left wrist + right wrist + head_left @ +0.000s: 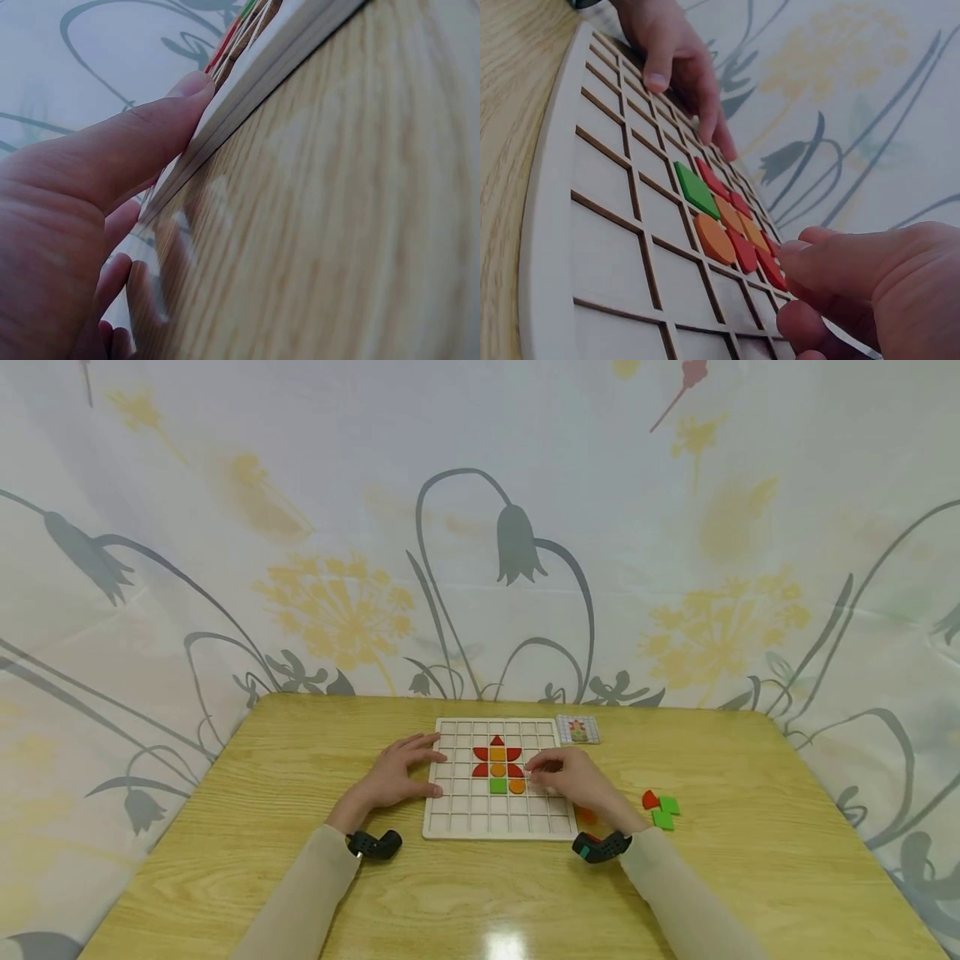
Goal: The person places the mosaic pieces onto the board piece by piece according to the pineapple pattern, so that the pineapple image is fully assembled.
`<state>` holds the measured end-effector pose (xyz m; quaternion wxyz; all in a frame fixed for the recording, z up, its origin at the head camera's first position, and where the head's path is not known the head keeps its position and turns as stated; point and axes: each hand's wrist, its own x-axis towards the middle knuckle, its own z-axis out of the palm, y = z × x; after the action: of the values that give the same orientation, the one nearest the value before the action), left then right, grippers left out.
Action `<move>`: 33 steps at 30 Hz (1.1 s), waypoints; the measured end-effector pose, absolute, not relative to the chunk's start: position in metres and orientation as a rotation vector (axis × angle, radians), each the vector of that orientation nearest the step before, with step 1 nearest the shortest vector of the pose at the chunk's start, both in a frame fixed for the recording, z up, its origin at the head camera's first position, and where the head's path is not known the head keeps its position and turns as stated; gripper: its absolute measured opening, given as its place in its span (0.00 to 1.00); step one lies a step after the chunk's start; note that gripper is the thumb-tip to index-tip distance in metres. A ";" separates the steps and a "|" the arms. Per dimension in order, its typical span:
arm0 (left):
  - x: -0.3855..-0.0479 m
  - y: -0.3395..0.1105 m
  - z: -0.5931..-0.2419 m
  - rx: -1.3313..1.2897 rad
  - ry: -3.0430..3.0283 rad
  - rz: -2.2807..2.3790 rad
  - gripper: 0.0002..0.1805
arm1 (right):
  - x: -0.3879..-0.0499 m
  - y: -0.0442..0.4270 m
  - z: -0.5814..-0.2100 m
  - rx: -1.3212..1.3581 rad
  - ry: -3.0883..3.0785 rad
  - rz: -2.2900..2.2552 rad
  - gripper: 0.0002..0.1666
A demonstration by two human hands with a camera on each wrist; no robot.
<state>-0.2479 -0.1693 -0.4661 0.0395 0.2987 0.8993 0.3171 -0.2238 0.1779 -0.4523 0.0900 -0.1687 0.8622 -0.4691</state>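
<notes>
A white grid board (450, 825) lies on the table, bearing a red triangle (497, 741), several red curved pieces, an orange square (497, 755), orange circles (517, 787) and a green square (498, 786). The left hand (397, 772) rests at the board's left edge, fingers spread; its thumb touches the rim in the left wrist view. Over the right part of the board is the right hand (573, 781), its bent fingertips beside a red curved piece (515, 771). No piece shows between thumb and fingers in the right wrist view (855, 285); contact with the red piece is unclear.
A small pattern card (578, 729) lies at the board's upper right corner. Right of the right wrist are a red piece (650, 799) and green squares (663, 819). An orange piece (587, 816) lies partly under the right forearm. Patterned cloth hangs behind the table.
</notes>
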 end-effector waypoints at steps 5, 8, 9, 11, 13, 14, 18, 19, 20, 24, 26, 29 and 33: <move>-0.248 -0.169 -0.469 0.910 2.758 0.967 0.28 | -0.224 0.199 -0.450 -0.439 2.625 -1.426 0.08; -0.248 -0.169 -0.469 0.922 2.763 0.973 0.28 | -0.225 0.214 -0.450 -0.404 2.672 -1.421 0.09; -0.248 -0.169 -0.469 0.924 2.764 0.975 0.28 | -0.226 0.219 -0.451 -0.393 2.680 -1.421 0.09; -0.248 -0.170 -0.469 0.923 2.763 0.975 0.28 | -0.226 0.229 -0.453 -0.376 2.684 -1.418 0.10; -0.248 -0.170 -0.470 0.915 2.758 0.977 0.28 | -0.227 0.237 -0.456 -0.360 2.693 -1.412 0.10; -0.248 -0.170 -0.470 0.912 2.757 0.978 0.28 | -0.227 0.241 -0.457 -0.372 2.691 -1.412 0.10; -0.248 -0.170 -0.471 0.905 2.753 0.979 0.28 | -0.227 0.250 -0.462 -0.441 2.693 -1.386 0.11; -0.248 -0.170 -0.471 0.905 2.755 0.980 0.28 | -0.227 0.252 -0.462 -0.456 2.691 -1.373 0.11; -0.248 -0.170 -0.471 0.906 2.756 0.980 0.28 | -0.227 0.253 -0.463 -0.470 2.688 -1.358 0.12; -0.247 -0.169 -0.470 0.899 2.753 0.987 0.28 | -0.226 0.256 -0.464 -0.495 2.692 -1.290 0.11; -0.247 -0.169 -0.469 0.900 2.752 0.987 0.28 | -0.226 0.255 -0.463 -0.501 2.692 -1.281 0.11; -0.247 -0.169 -0.468 0.902 2.753 0.985 0.29 | -0.225 0.254 -0.462 -0.502 2.687 -1.286 0.11; -0.248 -0.169 -0.468 0.908 2.752 0.988 0.29 | -0.225 0.252 -0.463 -0.480 2.687 -1.323 0.08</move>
<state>-0.2477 -0.1694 -0.4682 0.0401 0.2963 0.8982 0.3223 -0.2252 0.2522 -0.4634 0.0540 -0.1580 0.8846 -0.4354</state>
